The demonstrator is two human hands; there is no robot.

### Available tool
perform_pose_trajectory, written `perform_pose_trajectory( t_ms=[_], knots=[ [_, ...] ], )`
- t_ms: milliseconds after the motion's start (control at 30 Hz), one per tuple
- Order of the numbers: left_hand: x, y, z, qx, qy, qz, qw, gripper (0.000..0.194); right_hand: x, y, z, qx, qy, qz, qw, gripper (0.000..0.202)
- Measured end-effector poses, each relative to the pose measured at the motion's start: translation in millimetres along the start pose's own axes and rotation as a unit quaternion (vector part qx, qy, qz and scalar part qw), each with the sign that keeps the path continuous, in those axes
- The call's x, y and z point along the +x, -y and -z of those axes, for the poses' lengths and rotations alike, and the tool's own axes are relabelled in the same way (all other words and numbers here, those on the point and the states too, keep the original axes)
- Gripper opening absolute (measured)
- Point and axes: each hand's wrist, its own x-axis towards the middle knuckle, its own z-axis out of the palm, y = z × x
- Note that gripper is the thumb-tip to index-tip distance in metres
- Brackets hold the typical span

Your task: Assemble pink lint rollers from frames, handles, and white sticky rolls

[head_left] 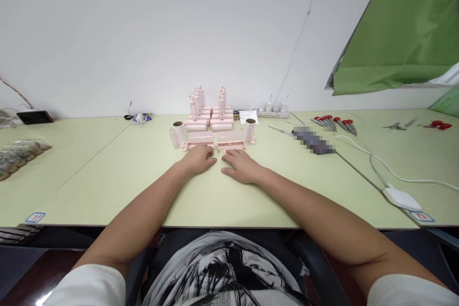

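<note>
The front edge of the bench (233,217) is seen nearest, with a forearm laid over it at either side. On the bench top, the left hand (197,158) and the right hand (244,166) are placed palm down, with a narrow gap left between the two thumbs. The left fingers are loosely curled, with the thumb set a little apart; the right fingers are more extended, the thumb well parted from them. Nothing is seen held in either hand, though the undersides of the palms are hidden.

Just beyond the fingers, two pink cases are set side by side, opened toward the hands. The left case (201,137) is directed straight ahead of the left hand, by which its front edge is partly covered; the right case (231,137) is directed ahead of the right fingers and slightly to their left. In both, the long axis is turned left to right, across the reach. Each case is nearest to the hand of its own side; whether either is touched cannot be told.

The pair is flanked by two upright rolls, the left roll (180,130) and the right roll (253,128), each accompanied by a pink handle. Farther back, more boxes (195,128) are arranged in two columns, with upright sticks (194,109) stood among them. A power strip (274,115) is placed near the wall (143,33).
</note>
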Motion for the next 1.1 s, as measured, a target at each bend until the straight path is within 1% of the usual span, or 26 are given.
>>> perform_pose_trajectory(
  t_ms=[467, 833, 1100],
  knots=[
    [5, 3, 2.9, -0.002, -0.006, 0.028, 1.0, 0.024, 3, 1, 1, -0.001, -0.001, 0.004, 1.0, 0.046],
    [12, 9, -2.3, 0.018, -0.026, 0.011, 0.999, 0.026, 9, 0, -1, 0.005, -0.01, -0.004, 1.0, 0.047],
    [13, 5, -3.4, 0.039, -0.038, 0.017, 0.998, 0.026, 11, -3, -6, 0.008, -0.02, -0.011, 1.0, 0.051]
  ],
)
